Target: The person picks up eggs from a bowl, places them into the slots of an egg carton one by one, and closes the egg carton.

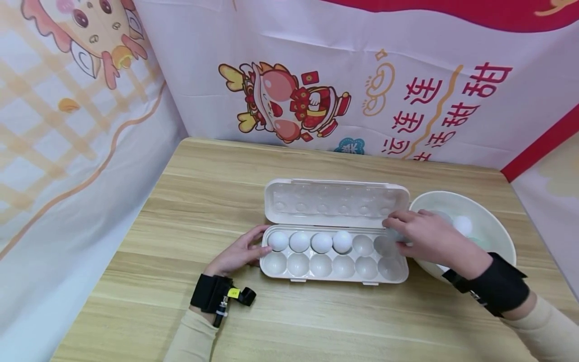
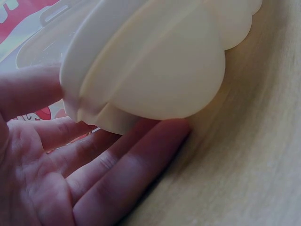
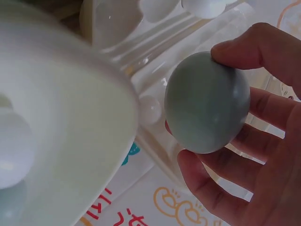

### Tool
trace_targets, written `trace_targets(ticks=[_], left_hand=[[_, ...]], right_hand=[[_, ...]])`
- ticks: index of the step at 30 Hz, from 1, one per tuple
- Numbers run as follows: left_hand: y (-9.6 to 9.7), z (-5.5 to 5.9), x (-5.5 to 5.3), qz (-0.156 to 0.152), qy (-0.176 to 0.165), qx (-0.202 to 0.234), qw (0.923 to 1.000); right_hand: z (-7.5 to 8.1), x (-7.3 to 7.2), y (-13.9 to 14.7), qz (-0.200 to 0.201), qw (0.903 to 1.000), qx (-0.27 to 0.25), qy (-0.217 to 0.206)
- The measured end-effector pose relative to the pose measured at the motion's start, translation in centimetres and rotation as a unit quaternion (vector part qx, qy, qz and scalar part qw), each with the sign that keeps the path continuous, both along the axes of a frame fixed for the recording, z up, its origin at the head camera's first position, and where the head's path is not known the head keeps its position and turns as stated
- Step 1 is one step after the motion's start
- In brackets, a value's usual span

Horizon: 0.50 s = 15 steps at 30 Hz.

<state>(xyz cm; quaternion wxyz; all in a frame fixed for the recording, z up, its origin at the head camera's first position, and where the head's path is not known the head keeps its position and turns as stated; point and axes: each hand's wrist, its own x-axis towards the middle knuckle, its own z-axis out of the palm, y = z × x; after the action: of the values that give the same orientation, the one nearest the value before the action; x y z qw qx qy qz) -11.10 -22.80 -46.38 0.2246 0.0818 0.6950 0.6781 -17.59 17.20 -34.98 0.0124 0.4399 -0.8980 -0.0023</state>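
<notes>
My right hand [image 1: 431, 236] holds a pale blue-green egg [image 3: 207, 102] between thumb and fingers, over the right end of the egg carton [image 1: 334, 278]. In the head view the fingers hide most of that egg. The carton is white plastic with its lid [image 1: 336, 201] folded back. Several white eggs [image 1: 321, 243] sit in the back row from the left; the front-row cups hold none. At the carton's left end my left hand [image 1: 239, 254] grips it, thumb [image 2: 30, 87] on the rim and fingers under the edge.
A large white bowl [image 1: 499, 226] stands just right of the carton, close to my right wrist. Inside it are a white egg [image 1: 463, 225] and other eggs, partly hidden. Printed cloth [image 1: 316, 30] hangs behind and left of the wooden table [image 1: 199, 201].
</notes>
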Motion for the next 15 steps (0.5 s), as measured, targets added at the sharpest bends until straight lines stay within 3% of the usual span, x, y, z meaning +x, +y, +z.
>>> trace_targets(ticks=[15], left_hand=[[0.0, 0.2, 0.1, 0.002, 0.000, -0.007, 1.0000]], right_hand=[[-2.4, 0.4, -1.8, 0.038, 0.9991, -0.016, -0.012]])
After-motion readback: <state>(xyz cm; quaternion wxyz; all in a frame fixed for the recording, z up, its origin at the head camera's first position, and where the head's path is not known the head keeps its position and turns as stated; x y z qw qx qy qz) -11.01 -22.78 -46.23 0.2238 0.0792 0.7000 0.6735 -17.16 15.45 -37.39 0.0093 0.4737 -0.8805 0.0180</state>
